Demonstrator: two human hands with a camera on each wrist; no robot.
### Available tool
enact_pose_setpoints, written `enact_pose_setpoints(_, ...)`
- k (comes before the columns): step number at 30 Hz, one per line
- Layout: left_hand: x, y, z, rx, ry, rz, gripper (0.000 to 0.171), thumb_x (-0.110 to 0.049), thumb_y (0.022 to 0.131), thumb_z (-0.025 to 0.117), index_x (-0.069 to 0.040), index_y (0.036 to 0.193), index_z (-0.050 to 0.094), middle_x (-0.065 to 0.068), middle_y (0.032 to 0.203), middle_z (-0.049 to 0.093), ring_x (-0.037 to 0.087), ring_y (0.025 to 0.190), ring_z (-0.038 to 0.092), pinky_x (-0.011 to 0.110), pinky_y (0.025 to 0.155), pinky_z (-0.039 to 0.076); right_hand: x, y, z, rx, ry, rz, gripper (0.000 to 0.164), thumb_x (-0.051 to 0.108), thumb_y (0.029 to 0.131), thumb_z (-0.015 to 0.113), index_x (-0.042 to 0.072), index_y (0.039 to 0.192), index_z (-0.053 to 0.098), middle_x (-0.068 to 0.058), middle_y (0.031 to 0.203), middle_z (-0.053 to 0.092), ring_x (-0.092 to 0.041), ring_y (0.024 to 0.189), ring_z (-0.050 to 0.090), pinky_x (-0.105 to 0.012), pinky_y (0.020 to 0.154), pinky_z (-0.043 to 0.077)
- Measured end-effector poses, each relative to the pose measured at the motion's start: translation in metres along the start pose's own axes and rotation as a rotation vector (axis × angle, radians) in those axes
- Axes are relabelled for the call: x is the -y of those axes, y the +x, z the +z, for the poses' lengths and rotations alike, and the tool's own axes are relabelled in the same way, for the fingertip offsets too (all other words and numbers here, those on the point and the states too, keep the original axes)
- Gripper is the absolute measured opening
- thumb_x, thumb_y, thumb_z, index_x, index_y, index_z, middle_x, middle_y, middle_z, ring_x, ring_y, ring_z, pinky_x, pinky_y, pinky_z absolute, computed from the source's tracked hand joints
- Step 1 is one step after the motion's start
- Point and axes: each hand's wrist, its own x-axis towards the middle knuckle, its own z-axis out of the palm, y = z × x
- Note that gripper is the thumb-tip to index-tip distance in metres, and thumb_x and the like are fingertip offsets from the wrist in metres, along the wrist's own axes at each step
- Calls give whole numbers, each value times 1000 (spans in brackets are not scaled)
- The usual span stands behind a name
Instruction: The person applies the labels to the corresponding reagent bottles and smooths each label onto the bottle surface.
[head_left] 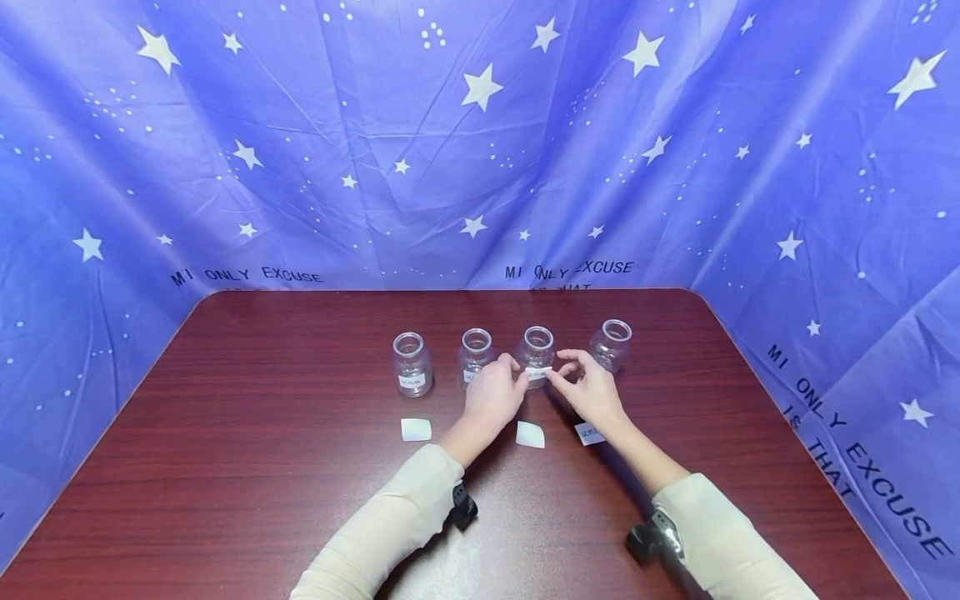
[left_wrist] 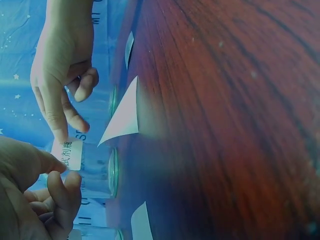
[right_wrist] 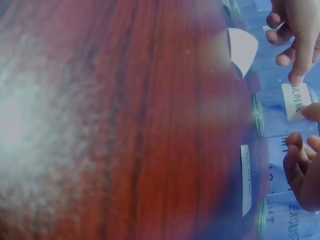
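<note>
Both of my hands are at a clear glass jar, which stands upright in a row of similar jars. A white label with dark writing lies against its front. The thumb of my left hand touches one end of this label, its other fingers bent beside the jar. From the other side, the thumb of my right hand presses the opposite end. In the left wrist view the right hand's remaining fingers are loosely bent, away from the glass.
To the left stand two labelled jars, one at the end and one partly behind my left hand. Another jar stands beyond my right hand. Two blank white paper pieces and a written label lie in front on the table.
</note>
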Motion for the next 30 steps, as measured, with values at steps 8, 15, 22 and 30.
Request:
enact_pose_setpoints(8,-1,0,4,55,19,-18,42,-31,91,57,3,117,55,14,83,70,24,71,68,35,60,53,-1,3,0,124,113,85,54,21,81,73,3,128,53,-18,106,68,-13,42,54,-25,40,42)
enact_pose_setpoints(15,0,1,6,48,2,10,41,-30,94,53,1,120,57,15,96,71,26,84,69,38,70,54,-2,3,0,177,182,113,50,22,84,69,4,129,54,-19,110,67,-20,44,57,-28,42,45)
enact_pose_setpoints(22,1,1,6,15,9,26,36,-30,94,54,-2,115,59,14,93,72,26,81,70,37,67,54,-6,3,-3,190,228,139,42,19,92,59,5,131,53,-21,106,66,-16,43,55,-26,38,43)
enact_pose_setpoints(30,1,2,6,76,5,-27,51,-38,91,58,1,123,53,16,95,70,30,84,69,40,71,54,-4,4,-5,182,248,109,49,17,86,67,2,130,52,-21,113,65,-15,44,55,-28,41,44)
